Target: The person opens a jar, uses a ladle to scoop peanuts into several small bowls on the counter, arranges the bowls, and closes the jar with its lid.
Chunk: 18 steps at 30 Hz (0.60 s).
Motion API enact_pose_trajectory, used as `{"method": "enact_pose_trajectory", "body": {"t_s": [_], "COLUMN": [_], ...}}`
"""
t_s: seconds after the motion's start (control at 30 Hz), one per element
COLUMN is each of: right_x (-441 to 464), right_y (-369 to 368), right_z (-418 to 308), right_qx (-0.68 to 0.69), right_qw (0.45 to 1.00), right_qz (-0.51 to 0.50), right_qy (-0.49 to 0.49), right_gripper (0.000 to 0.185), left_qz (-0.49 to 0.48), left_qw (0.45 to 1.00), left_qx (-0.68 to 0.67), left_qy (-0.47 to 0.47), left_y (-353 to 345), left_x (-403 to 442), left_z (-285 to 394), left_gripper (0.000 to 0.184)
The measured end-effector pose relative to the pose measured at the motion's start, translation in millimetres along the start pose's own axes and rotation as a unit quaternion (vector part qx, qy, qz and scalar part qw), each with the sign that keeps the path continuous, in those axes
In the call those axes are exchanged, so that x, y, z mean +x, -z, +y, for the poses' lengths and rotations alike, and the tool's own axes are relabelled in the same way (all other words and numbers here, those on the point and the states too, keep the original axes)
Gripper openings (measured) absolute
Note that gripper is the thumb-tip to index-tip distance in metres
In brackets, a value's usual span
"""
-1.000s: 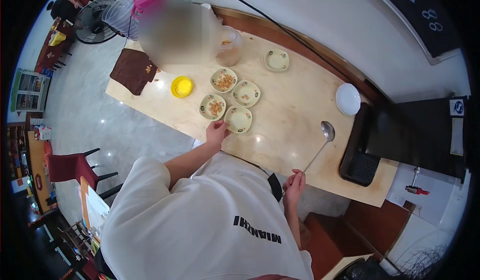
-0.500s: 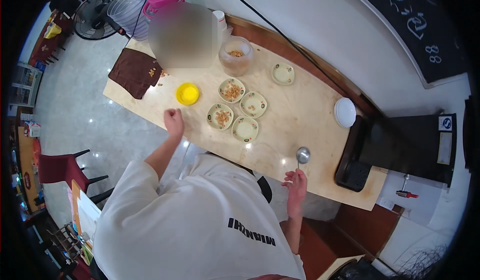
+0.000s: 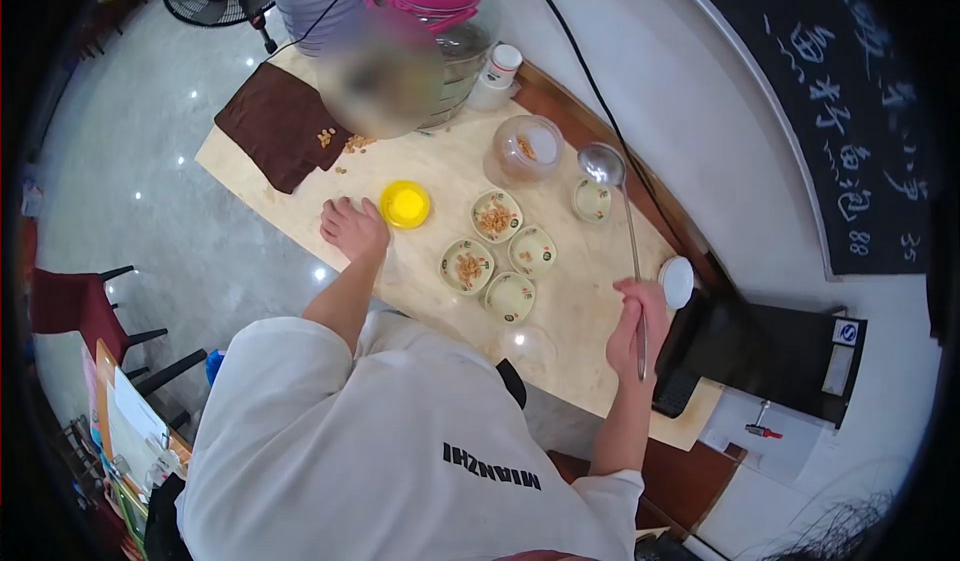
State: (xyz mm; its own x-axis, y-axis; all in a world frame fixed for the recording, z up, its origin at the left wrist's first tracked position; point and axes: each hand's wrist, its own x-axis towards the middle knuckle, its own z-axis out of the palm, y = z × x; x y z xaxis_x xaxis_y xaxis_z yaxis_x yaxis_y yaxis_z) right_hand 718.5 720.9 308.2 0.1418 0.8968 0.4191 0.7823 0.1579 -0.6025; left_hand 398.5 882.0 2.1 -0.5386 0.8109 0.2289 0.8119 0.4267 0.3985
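The steel ladle point(image 3: 601, 164) is in the right hand point(image 3: 652, 323), and its bowl is over the wall-side edge area of the table point(image 3: 580, 336), between the round jar point(image 3: 508, 166) and the lone patterned dish point(image 3: 591, 204). Whether the bowl touches this dish, I cannot tell. The right fingers are closed around the long handle, with its end sticking out past the hand toward the person. The left hand point(image 3: 355, 229) holds nothing that I can see; it is palm down with fingers a little bent, at the near edge of the table, just beside the yellow round lid or shallow dish point(image 3: 405, 205)

I judge that the ladle is stiff and rather light, but its weight pulls at the bowl end, so a loose grip may let it turn. The thin metal is probably smooth, more slippery if wet; the lower half of the handle is a good place to hold. The four grouped patterned dishes point(image 3: 510, 298) look hard and maybe breakable, better taken by the rim. The brown pieces point(image 3: 495, 220) in them seem small, dry and easy to spill
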Motion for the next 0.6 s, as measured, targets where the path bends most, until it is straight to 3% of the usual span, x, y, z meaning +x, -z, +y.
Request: {"method": "enact_pose_trajectory", "body": {"t_s": [0.07, 0.3, 0.37, 0.6], "right_x": [40, 127, 143, 167], "right_y": [-12, -57, -75, -134], "right_z": [-4, -2, 0, 40], "right_qx": [-0.059, -0.044, -0.103, -0.193], "right_qw": [0.991, 0.974, 0.958, 0.927], "right_qz": [-0.046, -0.191, -0.238, -0.286], "right_qy": [0.108, 0.115, 0.119, 0.147], "right_gripper": [0.012, 0.008, 0.007, 0.011], "left_qz": [-0.015, -0.004, 0.001, -0.014], "left_qw": [1.000, 1.000, 1.000, 1.000], "left_qx": [-0.005, -0.009, -0.022, -0.013], "left_qy": [0.007, 0.010, -0.005, 0.002], "left_y": [2, 4, 4, 5], "left_x": [2, 5, 6, 8], "left_z": [2, 0, 1, 2], "left_gripper": [0.046, 0.047, 0.047, 0.047]}}
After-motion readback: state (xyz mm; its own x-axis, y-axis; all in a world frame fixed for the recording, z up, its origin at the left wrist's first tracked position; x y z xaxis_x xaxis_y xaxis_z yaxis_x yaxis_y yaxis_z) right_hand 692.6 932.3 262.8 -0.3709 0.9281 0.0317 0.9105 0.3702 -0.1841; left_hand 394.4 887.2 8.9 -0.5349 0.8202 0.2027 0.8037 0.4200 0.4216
